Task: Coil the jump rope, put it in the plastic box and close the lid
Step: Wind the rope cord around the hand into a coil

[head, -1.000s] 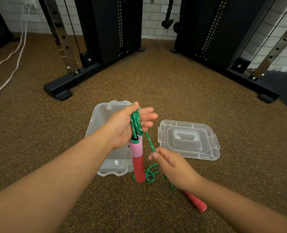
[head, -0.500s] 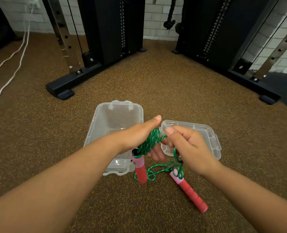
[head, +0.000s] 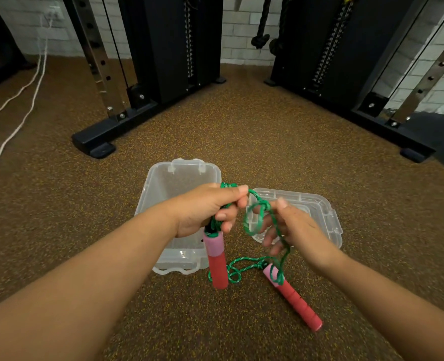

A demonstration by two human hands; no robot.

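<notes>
The green jump rope [head: 252,222] has two red and pink handles. My left hand [head: 205,209] is closed around several coils of it, and one handle [head: 215,261] hangs straight down below that fist. My right hand [head: 291,225] holds a loop of rope over its spread fingers, just right of the left hand. The other handle [head: 293,298] lies on the floor, with loose rope [head: 239,269] curled beside it. The clear plastic box [head: 179,178] stands open behind my left hand. Its clear lid [head: 319,212] lies flat on the floor to the right, partly hidden by my right hand.
Brown speckled rubber flooring [head: 241,131] spreads all around. Two black gym machine frames [head: 148,100] [head: 372,105] stand behind the box, left and right. White cables [head: 28,100] run along the floor at far left. A white brick wall [head: 244,29] is at the back.
My right hand rose from the floor to beside the left hand, carrying rope up into a fresh loop. The floor handle slid closer. Less loose rope lies on the floor.
</notes>
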